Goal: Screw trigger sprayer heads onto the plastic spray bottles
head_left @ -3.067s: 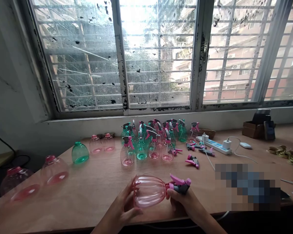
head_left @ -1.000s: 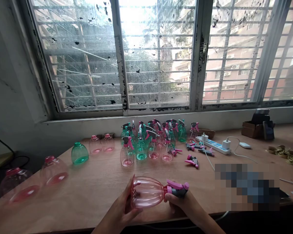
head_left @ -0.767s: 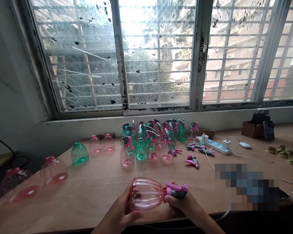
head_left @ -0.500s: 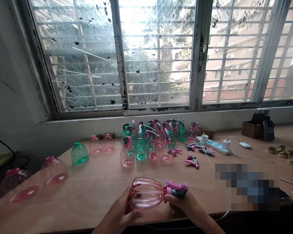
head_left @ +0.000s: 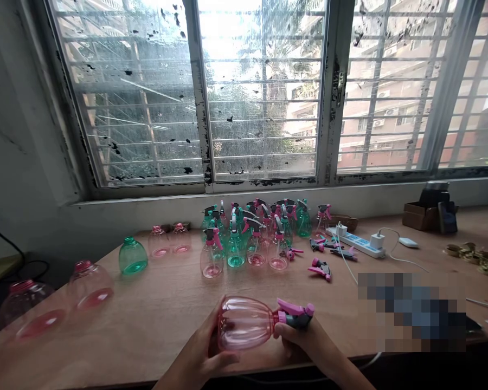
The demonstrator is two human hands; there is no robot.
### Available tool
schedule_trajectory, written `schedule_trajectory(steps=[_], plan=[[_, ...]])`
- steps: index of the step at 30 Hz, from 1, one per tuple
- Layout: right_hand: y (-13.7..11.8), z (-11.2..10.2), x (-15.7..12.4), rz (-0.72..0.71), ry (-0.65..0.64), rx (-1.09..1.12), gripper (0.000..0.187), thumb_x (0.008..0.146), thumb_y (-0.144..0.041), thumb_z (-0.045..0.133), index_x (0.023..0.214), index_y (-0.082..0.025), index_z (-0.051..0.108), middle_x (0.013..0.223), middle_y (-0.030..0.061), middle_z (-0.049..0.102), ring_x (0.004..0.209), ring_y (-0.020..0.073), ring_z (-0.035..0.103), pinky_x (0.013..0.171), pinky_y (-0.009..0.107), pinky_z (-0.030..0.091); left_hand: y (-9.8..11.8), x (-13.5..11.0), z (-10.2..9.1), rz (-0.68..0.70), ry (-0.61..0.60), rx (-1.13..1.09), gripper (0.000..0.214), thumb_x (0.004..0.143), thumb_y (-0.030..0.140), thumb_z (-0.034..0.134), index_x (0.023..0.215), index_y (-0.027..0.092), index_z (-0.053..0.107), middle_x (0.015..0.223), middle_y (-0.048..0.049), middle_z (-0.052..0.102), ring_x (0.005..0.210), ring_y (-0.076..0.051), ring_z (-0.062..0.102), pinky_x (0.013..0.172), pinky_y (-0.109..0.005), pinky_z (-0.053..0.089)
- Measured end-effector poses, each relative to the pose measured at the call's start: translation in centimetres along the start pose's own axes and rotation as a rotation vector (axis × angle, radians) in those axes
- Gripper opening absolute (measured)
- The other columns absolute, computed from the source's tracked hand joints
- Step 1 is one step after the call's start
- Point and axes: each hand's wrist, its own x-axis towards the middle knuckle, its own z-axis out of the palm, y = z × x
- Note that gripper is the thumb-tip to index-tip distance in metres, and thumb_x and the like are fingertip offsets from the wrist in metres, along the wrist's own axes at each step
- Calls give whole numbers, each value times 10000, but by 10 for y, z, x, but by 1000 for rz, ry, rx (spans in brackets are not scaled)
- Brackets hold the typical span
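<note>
A clear pink spray bottle (head_left: 246, 324) lies sideways in the air near the table's front edge, held between both hands. My left hand (head_left: 207, 346) is wrapped round its base end. At the neck, the fingers of my right hand (head_left: 296, 338) grip the collar below the pink and black trigger head (head_left: 296, 314), which sits on the bottle's mouth and points right. Part of the right fingers is hidden behind the neck. Beyond the hands stand several pink and green spray bottles (head_left: 236, 246) with their trigger heads on.
Loose trigger heads (head_left: 320, 269) lie right of the group. At left stand a green bottle (head_left: 133, 256) and several headless pink bottles (head_left: 90, 284). A white power strip (head_left: 361, 244) with cables, brass-coloured parts (head_left: 477, 257), a brown box (head_left: 421, 216) and a blurred-out patch are at right.
</note>
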Motion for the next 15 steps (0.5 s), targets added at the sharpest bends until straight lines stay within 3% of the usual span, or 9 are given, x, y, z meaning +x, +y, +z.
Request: schedule_trajectory(steps=[3, 8, 15], plan=[[-1, -1, 1, 15, -26, -40, 595, 694, -544, 842, 1054, -87, 714, 513, -31, 614, 478, 135, 536, 491, 259, 445, -14, 0, 1, 2, 35, 34, 1005, 860, 432, 750, 1615, 339, 93, 1431, -75, 590, 1371, -334, 495, 1172, -448, 377], [-2, -3, 3, 24, -57, -96, 466, 680, -569, 832, 750, -130, 691, 497, -26, 598, 467, 125, 525, 475, 241, 419, -14, -1, 1, 10, 6, 39, 968, 909, 426, 696, 1614, 358, 36, 1484, -67, 551, 1400, -319, 477, 1181, -447, 377], [0, -5, 4, 29, -79, -137, 404, 711, -517, 820, 747, -146, 665, 505, -35, 602, 463, 117, 535, 471, 222, 415, -2, -4, 1, 26, -11, 1, 1062, 844, 557, 731, 1620, 324, 44, 1585, -81, 447, 1487, -351, 349, 1230, -465, 291]])
